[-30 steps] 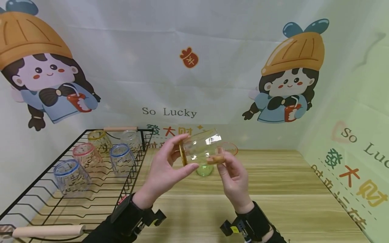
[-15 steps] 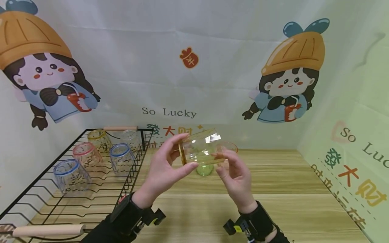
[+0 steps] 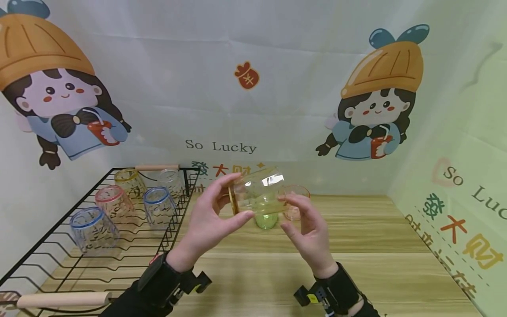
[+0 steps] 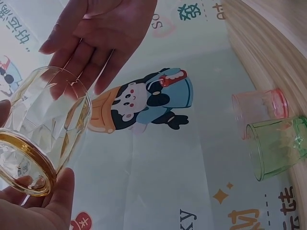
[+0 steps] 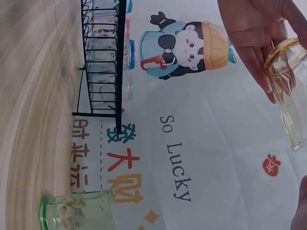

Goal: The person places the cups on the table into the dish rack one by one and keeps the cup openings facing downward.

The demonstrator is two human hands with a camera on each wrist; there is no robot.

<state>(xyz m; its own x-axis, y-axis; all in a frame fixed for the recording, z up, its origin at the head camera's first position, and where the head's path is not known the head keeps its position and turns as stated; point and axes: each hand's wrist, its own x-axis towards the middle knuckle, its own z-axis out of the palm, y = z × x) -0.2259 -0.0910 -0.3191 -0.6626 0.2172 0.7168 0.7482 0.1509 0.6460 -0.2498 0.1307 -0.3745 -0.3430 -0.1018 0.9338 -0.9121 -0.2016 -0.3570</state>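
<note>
A little filming corner is seen, made up a bit like a kitchen. Behind the left grip [image 3: 209,222] and the right grip [image 3: 312,235], a pale sheet [image 3: 178,79] is hung like a wall, with cartoon figures [image 3: 382,75] printed on it. Under the grips, a wood-striped bench [image 3: 396,268] is seen. Left of the left grip, drinking glasses [image 3: 158,207] are kept in a black wire rack [image 5: 120,62]. Small cameras [image 3: 203,281] are worn just below the grips. What lies past the sheet cannot be told.

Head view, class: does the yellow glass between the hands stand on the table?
No, the left hand holds that yellow glass, tipped sideways, above the table.
</note>
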